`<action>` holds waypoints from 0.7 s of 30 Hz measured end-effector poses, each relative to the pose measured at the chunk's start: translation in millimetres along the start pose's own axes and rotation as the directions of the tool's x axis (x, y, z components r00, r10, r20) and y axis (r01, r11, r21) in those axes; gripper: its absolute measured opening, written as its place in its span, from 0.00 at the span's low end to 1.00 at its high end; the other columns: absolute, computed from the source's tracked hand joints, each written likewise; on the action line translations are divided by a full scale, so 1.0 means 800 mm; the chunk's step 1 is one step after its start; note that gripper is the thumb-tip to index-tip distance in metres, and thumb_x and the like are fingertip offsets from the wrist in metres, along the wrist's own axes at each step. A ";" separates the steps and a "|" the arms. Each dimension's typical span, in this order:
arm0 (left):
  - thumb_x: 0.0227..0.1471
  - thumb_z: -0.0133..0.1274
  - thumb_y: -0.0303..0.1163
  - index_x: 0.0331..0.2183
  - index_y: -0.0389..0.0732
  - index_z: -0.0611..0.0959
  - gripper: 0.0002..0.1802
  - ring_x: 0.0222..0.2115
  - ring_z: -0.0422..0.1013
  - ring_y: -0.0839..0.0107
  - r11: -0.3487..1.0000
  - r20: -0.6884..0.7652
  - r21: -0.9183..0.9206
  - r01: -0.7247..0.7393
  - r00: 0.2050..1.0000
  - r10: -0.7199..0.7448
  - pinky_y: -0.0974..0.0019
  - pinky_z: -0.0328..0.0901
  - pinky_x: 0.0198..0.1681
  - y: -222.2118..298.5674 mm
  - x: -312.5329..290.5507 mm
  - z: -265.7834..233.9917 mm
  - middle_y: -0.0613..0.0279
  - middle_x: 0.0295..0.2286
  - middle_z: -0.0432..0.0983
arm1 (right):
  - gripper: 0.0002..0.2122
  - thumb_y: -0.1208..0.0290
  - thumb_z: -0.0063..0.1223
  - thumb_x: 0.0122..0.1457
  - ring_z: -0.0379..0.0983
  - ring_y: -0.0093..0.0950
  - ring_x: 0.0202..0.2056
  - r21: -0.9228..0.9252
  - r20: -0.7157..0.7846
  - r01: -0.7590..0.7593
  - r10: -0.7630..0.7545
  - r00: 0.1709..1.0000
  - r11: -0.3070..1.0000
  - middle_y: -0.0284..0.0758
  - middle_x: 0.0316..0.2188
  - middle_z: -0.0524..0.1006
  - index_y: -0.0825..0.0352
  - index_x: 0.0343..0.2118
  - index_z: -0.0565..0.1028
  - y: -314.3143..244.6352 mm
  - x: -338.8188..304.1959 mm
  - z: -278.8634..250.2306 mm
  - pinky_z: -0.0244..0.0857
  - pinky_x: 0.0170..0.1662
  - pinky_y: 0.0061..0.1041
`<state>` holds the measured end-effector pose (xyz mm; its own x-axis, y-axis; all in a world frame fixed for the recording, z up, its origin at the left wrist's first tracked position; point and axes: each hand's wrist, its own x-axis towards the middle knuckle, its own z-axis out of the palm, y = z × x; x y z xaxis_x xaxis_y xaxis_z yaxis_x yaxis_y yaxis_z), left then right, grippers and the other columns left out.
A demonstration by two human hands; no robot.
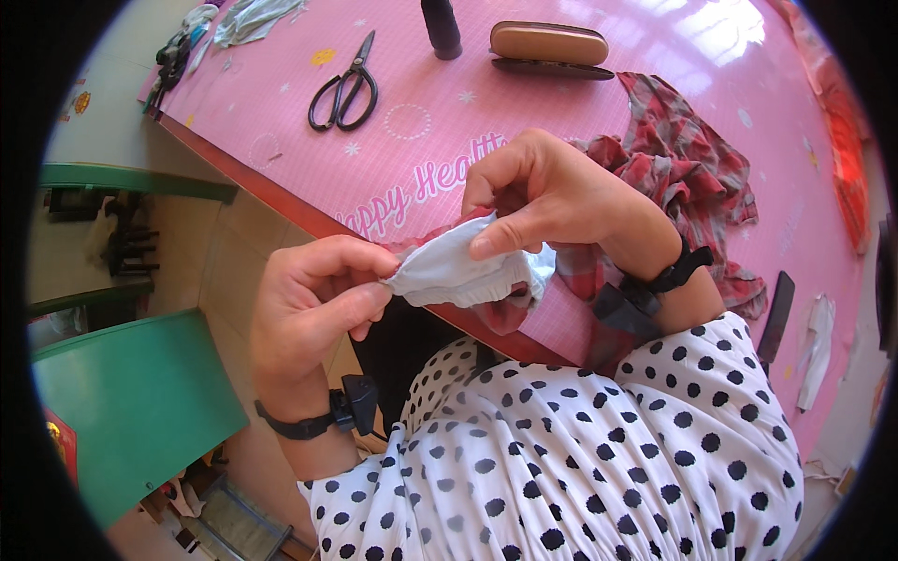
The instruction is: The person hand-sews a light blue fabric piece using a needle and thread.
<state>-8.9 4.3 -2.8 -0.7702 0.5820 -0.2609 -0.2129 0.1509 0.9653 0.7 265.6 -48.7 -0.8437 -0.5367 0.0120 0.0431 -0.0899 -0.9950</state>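
Observation:
A pale blue piece of fabric (458,265) with a gathered edge is stretched between my hands, over the table's near edge. My left hand (323,290) pinches its left corner between thumb and fingers. My right hand (552,201) grips the upper edge, thumb on the pale side and fingers bent behind it. Red checked cloth shows along the back of the fabric and below it. A larger red and grey plaid cloth (678,154) lies crumpled on the table beside my right wrist; whether it joins the held piece is hidden by my hand.
Black-handled scissors (348,93) lie on the pink table cover (412,84), near a dark cylindrical object (441,28) and an open glasses case (549,47). At the right are a dark flat bar (776,318) and a white cloth strip (817,353). A green table (136,407) stands at the left.

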 end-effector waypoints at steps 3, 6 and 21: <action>0.44 0.53 0.19 0.34 0.31 0.81 0.11 0.18 0.67 0.83 1.000 0.001 0.006 0.008 1.000 -0.008 0.80 0.60 0.21 0.002 -0.001 0.001 0.65 0.21 0.75 | 0.11 0.68 0.66 0.49 0.65 0.12 0.20 0.047 0.006 -0.007 0.006 1.000 0.999 0.26 0.20 0.72 0.71 0.27 0.76 -0.003 -0.001 0.003 0.58 0.23 0.12; 0.44 0.53 0.19 0.34 0.31 0.81 0.10 0.19 0.67 0.83 1.000 0.006 -0.011 0.004 1.000 -0.004 0.80 0.60 0.21 0.003 -0.001 0.001 0.65 0.21 0.75 | 0.10 0.70 0.66 0.49 0.66 0.12 0.20 0.102 0.007 0.008 -0.009 1.000 0.995 0.26 0.21 0.73 0.71 0.27 0.77 -0.003 0.001 0.004 0.59 0.23 0.12; 0.43 0.52 0.19 0.33 0.30 0.81 0.10 0.19 0.67 0.83 1.000 0.002 0.023 0.005 1.000 -0.005 0.81 0.61 0.23 0.005 -0.007 -0.004 0.64 0.23 0.75 | 0.11 0.73 0.66 0.47 0.68 0.13 0.27 0.002 0.048 0.041 -0.041 0.998 0.999 0.27 0.24 0.74 0.73 0.31 0.77 0.000 0.001 0.002 0.64 0.30 0.13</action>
<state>-7.6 -0.8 2.6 -0.7676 0.5832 -0.2658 -0.2028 0.1724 0.9639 0.9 264.1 -48.8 -0.8179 -0.5725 0.0579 0.0090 -0.1134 -0.9935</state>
